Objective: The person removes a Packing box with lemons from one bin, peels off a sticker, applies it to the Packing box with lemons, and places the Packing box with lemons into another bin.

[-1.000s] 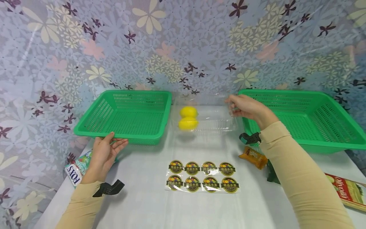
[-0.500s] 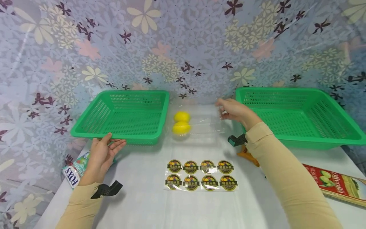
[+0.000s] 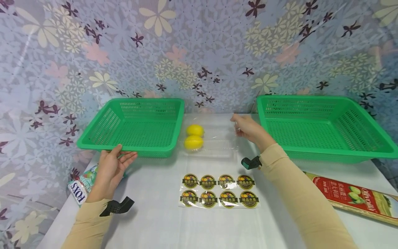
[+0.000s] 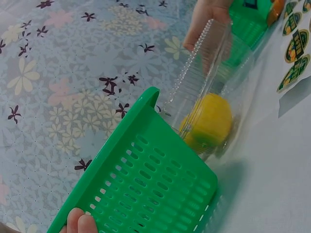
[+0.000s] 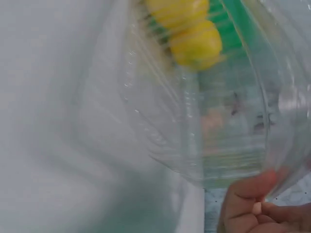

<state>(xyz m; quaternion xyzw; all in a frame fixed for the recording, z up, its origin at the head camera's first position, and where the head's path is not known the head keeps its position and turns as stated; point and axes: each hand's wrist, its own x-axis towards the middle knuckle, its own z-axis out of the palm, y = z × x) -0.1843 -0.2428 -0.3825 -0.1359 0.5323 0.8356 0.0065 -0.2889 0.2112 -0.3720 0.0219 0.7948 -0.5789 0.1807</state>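
Observation:
My right hand (image 3: 250,129) pinches the right end of a clear plastic clamshell container (image 3: 219,138) between thumb and fingers. Two yellow lemons (image 3: 194,136) lie together at the container's left end, beside the left basket; the left wrist view shows a lemon (image 4: 210,121) through the plastic. The container's lid side stands raised at the back. My left hand (image 3: 113,166) holds the front rim of the left green plastic basket (image 3: 155,151), thumb on top of the rim. In the left wrist view its fingertips (image 4: 81,222) show at the basket's edge.
A second green basket (image 3: 335,155) stands at the right. A sheet of round fruit stickers (image 3: 219,190) lies in front of the container. A FOX'S packet (image 3: 81,188) is by my left wrist, and a red Olivoilà package (image 3: 357,199) lies beyond my right sleeve.
My right hand has brought the container with the lemons left and lower, toward the left basket. My sleeve now covers the orange packet and uncovers more of the red package. My left hand stays put.

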